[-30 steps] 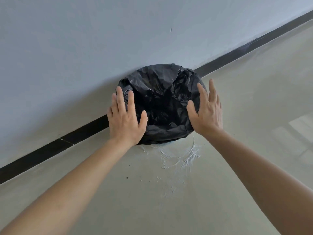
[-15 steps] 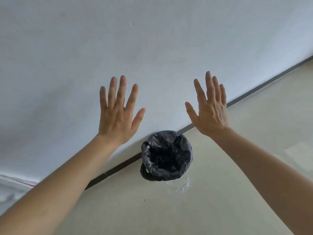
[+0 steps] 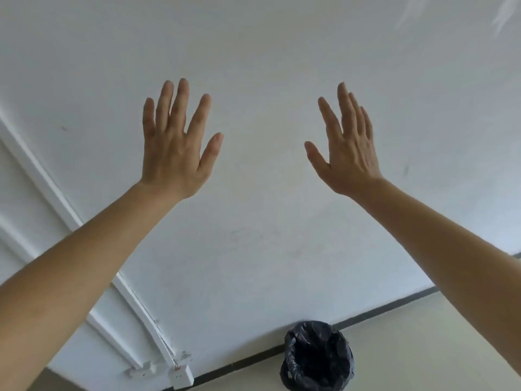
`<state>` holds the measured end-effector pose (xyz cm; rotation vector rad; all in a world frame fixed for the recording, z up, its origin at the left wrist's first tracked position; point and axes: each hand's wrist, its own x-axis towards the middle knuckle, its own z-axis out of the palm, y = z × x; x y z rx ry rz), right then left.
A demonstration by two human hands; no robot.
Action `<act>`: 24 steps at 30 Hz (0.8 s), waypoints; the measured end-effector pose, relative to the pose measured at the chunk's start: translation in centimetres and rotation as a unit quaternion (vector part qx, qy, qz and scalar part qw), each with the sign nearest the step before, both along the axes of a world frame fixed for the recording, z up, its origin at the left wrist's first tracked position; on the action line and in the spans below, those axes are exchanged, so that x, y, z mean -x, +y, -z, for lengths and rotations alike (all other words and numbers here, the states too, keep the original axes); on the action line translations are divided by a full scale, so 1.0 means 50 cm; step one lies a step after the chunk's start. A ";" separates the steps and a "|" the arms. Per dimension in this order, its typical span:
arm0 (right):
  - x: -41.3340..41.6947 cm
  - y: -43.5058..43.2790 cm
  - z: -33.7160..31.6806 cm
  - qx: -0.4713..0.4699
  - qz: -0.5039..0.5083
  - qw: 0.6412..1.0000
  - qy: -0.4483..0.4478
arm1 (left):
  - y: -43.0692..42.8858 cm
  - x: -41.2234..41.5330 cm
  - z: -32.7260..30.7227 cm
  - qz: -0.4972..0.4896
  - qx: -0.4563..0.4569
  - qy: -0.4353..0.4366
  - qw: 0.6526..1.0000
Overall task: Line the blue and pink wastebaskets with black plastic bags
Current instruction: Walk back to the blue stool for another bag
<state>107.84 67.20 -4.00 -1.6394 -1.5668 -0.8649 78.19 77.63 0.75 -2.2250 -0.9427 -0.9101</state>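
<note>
Both hands, left hand (image 3: 176, 153) and right hand (image 3: 348, 153), are raised, fingers spread, holding nothing. 1 wastebasket (image 3: 318, 358) stands on the floor (image 3: 423, 348) against the wall (image 3: 267, 221), well below them. Its black plastic bag (image 3: 315, 331) looks thin, crinkled and glossy, likely light and slippery; grip judged best at the folded rim.

No readable text

No lettering, label, brand, number or sign can be made out on any surface shown, the wall socket (image 3: 182, 377) included.

single head view, facing a white wall (image 3: 267, 235), floor (image 3: 423, 348) low in frame, hands close
</note>
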 end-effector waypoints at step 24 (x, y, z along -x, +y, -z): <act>1.629 -0.349 0.046 0.043 -0.720 0.687 -0.090 | -1.196 1.182 0.113 -0.730 0.009 -0.108 0.675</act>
